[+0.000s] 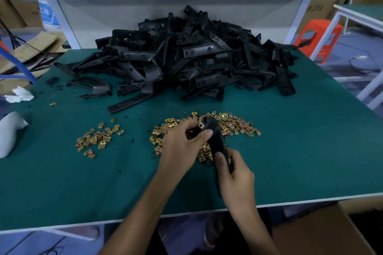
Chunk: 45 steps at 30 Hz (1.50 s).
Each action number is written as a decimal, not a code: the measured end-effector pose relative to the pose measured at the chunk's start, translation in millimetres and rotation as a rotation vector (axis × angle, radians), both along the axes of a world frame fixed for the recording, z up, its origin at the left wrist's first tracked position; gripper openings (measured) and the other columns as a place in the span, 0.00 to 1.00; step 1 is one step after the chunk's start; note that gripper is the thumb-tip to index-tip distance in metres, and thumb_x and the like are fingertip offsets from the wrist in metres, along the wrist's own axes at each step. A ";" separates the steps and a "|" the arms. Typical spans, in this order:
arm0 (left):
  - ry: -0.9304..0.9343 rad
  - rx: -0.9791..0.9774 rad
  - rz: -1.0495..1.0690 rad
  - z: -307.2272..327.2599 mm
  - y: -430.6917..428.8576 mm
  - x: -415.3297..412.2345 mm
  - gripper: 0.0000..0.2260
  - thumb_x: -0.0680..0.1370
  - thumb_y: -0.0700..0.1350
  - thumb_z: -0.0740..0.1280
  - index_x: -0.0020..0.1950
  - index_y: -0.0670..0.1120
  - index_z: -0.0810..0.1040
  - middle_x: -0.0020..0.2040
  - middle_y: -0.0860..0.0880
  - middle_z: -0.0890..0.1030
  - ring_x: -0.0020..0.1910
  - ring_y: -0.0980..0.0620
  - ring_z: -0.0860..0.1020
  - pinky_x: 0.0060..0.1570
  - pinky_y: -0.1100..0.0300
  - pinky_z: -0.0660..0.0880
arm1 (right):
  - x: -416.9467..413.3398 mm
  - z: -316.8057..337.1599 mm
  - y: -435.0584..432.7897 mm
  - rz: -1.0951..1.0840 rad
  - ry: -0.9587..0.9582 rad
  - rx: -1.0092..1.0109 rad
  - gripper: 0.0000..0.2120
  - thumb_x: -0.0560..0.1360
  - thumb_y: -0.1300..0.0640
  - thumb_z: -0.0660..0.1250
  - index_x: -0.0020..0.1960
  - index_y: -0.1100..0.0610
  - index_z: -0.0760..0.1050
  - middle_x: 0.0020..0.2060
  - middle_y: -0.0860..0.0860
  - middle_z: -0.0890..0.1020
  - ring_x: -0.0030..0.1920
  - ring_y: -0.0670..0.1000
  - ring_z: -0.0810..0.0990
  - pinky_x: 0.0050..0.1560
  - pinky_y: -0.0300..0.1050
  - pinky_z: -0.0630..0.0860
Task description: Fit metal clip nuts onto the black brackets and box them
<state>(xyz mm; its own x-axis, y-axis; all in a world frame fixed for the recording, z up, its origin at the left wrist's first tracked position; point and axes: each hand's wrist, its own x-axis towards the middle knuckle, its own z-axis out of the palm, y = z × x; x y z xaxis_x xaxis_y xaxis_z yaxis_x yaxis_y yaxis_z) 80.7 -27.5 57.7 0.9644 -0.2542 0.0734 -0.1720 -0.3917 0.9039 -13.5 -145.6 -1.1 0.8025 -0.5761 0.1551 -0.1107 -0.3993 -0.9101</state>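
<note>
A black bracket point(216, 136) stands tilted over the green table, its far end up. My right hand point(234, 172) grips its lower end. My left hand point(184, 141) pinches a gold clip nut point(200, 124) against the bracket's upper end, thumb on the bracket's side. Under both hands lies a wide scatter of gold clip nuts point(234, 125). A smaller heap of clip nuts point(96, 138) lies to the left. A big pile of black brackets point(186, 58) fills the back of the table.
A brown cardboard box point(319, 232) stands below the table's front edge at the right. White cloth point(19, 94) and a pale object point(9, 130) sit at the left edge. An orange stool point(319, 35) stands at the back right.
</note>
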 end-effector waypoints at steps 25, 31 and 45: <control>-0.176 0.025 -0.524 -3.9 -40.9 -41.2 0.14 0.75 0.63 0.64 0.60 0.69 0.77 0.53 0.69 0.81 0.52 0.70 0.79 0.49 0.74 0.75 | -141.7 45.9 -118.0 -0.652 -0.428 0.795 0.12 0.80 0.51 0.68 0.63 0.50 0.77 0.52 0.53 0.87 0.47 0.53 0.87 0.40 0.46 0.79; -0.131 0.092 -0.309 -15.3 5.2 -22.2 0.07 0.77 0.58 0.66 0.54 0.70 0.77 0.52 0.75 0.79 0.53 0.73 0.77 0.47 0.80 0.69 | 8.8 62.3 -128.9 -0.117 -0.010 0.312 0.06 0.80 0.60 0.69 0.51 0.50 0.82 0.39 0.49 0.85 0.40 0.48 0.82 0.37 0.41 0.78; -0.076 0.111 0.007 -49.1 43.2 -23.5 0.15 0.79 0.44 0.71 0.47 0.68 0.79 0.49 0.74 0.79 0.48 0.70 0.79 0.43 0.76 0.73 | 245.5 61.0 -77.1 0.259 0.424 -0.360 0.07 0.82 0.50 0.64 0.50 0.53 0.75 0.39 0.51 0.80 0.29 0.52 0.84 0.33 0.46 0.81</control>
